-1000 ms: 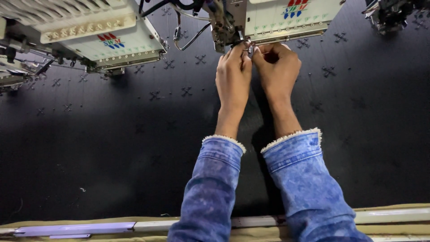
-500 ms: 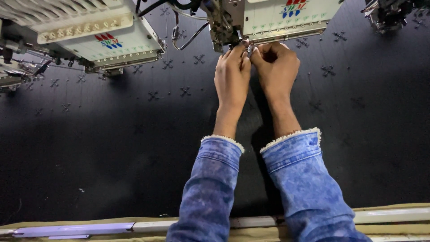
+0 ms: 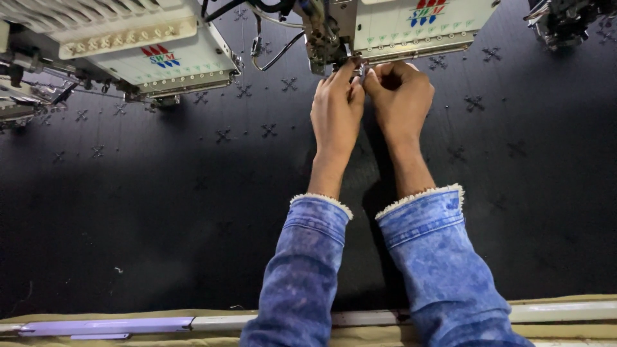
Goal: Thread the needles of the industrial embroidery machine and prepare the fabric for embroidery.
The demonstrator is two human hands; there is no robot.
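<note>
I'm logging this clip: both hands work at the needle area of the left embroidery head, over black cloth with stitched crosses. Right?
Not quite: the head view shows the left hand and right hand at the middle embroidery head, not the left one, over the black cloth.

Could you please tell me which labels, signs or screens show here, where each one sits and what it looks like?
Left label: on the cream face of the left machine head; small red shapes above blue lettering.
Right label: on the face of the right machine head, just above the left hand and right hand; red and blue marks, partly cut off by the frame.
No screens or packages in view.
</note>
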